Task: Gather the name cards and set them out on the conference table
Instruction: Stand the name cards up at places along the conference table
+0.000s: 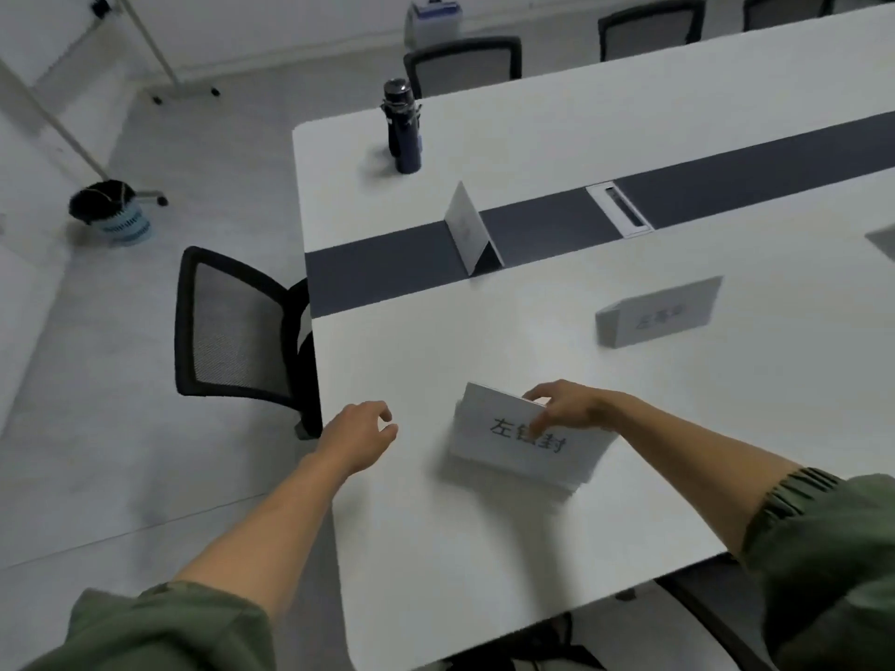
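Pinching the top edge of a white name card (503, 428), the right-hand grip (566, 406) has fingers curled behind the fold and one digit lying down across the black printed characters on the front. The card sits near the front of the white desk (436, 549); its lower edge is blurred, so whether it rests on the surface cannot be told. The left-hand grip (361, 431) hovers over the desk's left edge, just beside the card but apart from it, fingers loosely curled and holding nothing. Both forearms are bare below pushed-up green sleeves (823, 535).

A second name card (658, 312) stands further back on the right, its print too blurred to read. A third card (467, 225) stands upright on the dark centre strip (387, 263), turned side-on to the camera. Part of a fourth card (882, 240) shows at the right edge of the view. A cable hatch (620, 210) is set into the strip, and a dark water bottle (404, 125) stands near the desk's far left corner.

A black mesh chair (237, 322) is pushed against the left end of the desk, more chairs (465, 65) line the far side, and a waste bin (114, 213) stands on the floor.
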Action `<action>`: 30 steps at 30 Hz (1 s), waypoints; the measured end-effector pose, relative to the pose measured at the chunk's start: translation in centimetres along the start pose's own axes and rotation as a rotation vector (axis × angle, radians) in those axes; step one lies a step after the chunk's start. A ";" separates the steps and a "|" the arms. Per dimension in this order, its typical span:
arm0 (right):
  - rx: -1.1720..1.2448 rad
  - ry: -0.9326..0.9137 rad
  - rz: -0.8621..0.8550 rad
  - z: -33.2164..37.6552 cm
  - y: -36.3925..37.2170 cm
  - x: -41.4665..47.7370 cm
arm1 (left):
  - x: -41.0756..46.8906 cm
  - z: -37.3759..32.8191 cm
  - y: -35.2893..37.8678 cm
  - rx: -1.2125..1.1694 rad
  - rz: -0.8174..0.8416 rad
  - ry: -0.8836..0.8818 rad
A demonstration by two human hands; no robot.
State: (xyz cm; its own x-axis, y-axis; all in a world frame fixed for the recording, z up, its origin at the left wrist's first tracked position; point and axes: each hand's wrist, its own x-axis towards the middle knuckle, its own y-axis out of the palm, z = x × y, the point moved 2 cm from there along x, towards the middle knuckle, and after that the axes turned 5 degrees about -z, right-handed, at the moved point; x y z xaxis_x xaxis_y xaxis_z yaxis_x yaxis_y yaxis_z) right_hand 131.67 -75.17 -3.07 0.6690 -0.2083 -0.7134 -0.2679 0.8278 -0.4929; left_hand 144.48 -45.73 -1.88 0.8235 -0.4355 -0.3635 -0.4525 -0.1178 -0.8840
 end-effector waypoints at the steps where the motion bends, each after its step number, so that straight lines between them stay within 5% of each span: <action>1: 0.064 -0.009 0.002 -0.3 -0.8 -0.9 | 0.6 -0.9 -0.3 0.010 0.000 0.015; 12: 0.578 0.072 -0.168 -9.3 -7.9 -9.5 | 3.4 -14.7 0.9 0.084 0.226 0.356; 18: 0.816 0.255 -0.305 -14.3 -4.7 -14.0 | 5.3 -17.8 5.2 0.257 0.592 0.430; 30: 1.151 0.416 -0.461 -17.5 3.7 -20.1 | 6.1 -19.5 5.1 0.313 0.740 0.476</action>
State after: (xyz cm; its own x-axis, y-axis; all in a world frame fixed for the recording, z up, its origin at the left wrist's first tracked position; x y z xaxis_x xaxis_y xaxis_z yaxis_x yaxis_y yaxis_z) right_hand 105.16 -77.05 0.74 0.2209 -0.5637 -0.7959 0.8085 0.5622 -0.1738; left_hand 140.52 -66.39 -2.90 0.1040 -0.6313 -0.7685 -0.6362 0.5517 -0.5393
